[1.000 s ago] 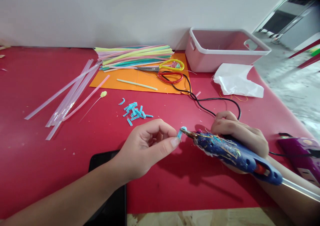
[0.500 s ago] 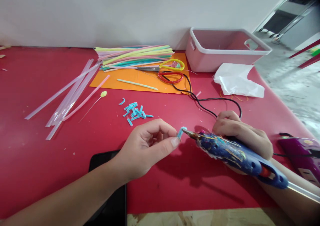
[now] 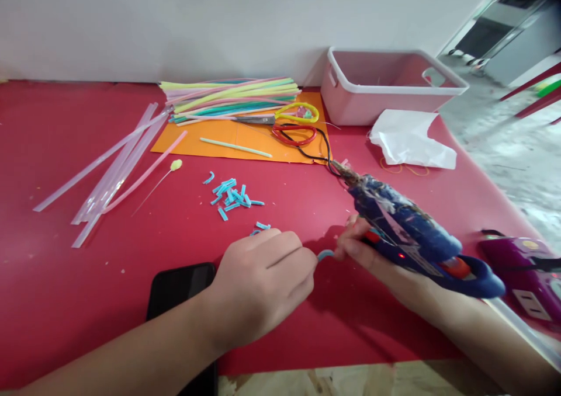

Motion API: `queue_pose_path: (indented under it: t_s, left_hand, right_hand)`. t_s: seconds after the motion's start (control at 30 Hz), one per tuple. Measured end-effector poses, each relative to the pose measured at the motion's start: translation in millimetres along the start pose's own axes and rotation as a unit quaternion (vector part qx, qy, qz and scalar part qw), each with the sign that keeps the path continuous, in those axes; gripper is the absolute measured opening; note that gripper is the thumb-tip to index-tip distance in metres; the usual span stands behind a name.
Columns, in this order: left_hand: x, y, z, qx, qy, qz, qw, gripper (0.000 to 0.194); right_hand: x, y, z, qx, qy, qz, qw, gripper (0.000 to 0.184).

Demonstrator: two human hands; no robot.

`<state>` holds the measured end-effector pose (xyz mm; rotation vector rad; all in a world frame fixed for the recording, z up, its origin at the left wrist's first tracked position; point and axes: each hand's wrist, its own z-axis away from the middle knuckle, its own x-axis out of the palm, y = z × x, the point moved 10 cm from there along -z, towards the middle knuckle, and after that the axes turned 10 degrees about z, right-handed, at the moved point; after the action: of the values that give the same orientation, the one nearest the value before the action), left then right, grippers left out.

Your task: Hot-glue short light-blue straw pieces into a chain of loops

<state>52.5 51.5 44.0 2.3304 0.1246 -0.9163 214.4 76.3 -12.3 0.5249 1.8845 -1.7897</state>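
Blue pipe-cleaner piece: bent between left hand and right hand, both pinching its ends; right also grips hot-glue gun. Likely light, pliable; hold ends lightly.

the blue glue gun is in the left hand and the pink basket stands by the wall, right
Not quite: the head view shows the blue glue gun in the right hand. The pink basket does stand by the wall.
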Motion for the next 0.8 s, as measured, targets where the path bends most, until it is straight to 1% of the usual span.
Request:
queue_pose_path:
  t_s: [0.07, 0.1, 0.17, 0.27, 0.4, 0.57, 0.63, 0.7, 0.77, 0.8]
  left_hand:
    - [-1.4, 8.3, -0.5, 0.041, 0.004, -0.032, 0.999, 0.013]
    - [-1.6, 11.9, -0.3, 0.058, 0.004, -0.045, 0.997, 0.012]
    - [-1.8, 16.4, 0.6, 0.077, 0.002, -0.062, 0.995, 0.009]
    - [-3.0, 20.5, 1.8, 0.087, 0.004, -0.075, 0.993, 0.004]
    - [-5.3, 24.5, 0.5, 0.096, 0.010, -0.090, 0.991, 0.004]
    - [-5.5, 26.8, -1.8, 0.101, 0.006, -0.097, 0.990, 0.012]
    - [-3.9, 22.5, -1.5, 0.081, 0.000, -0.080, 0.994, 0.013]
    - [-2.5, 13.2, -1.4, 0.037, -0.005, -0.032, 0.999, 0.013]
    - [-2.1, -1.0, -2.0, -0.033, -0.002, 0.047, 0.998, 0.012]
    - [-1.4, -10.2, -2.0, -0.079, -0.001, 0.093, 0.993, 0.012]
  right_hand:
    - [8.7, 0.5, -1.8, 0.039, -0.049, -0.018, 0.998, 0.028]
    - [11.7, 0.1, -2.1, 0.052, -0.071, -0.027, 0.996, 0.030]
    - [13.6, -1.7, -1.8, 0.067, -0.097, -0.048, 0.992, 0.028]
    - [18.4, 0.0, 2.0, 0.096, -0.137, -0.075, 0.983, 0.024]
    - [25.5, 0.1, 5.4, 0.121, -0.161, -0.128, 0.971, 0.027]
    - [34.8, -2.3, 7.3, 0.116, -0.191, -0.177, 0.959, 0.031]
    - [36.7, -2.4, 8.0, 0.096, -0.199, -0.188, 0.957, 0.027]
    - [36.8, -1.2, 8.3, 0.074, -0.196, -0.195, 0.958, 0.022]
    - [36.3, 1.0, 8.4, 0.063, -0.189, -0.199, 0.960, 0.020]
    - [36.1, 1.8, 8.4, 0.059, -0.187, -0.200, 0.960, 0.019]
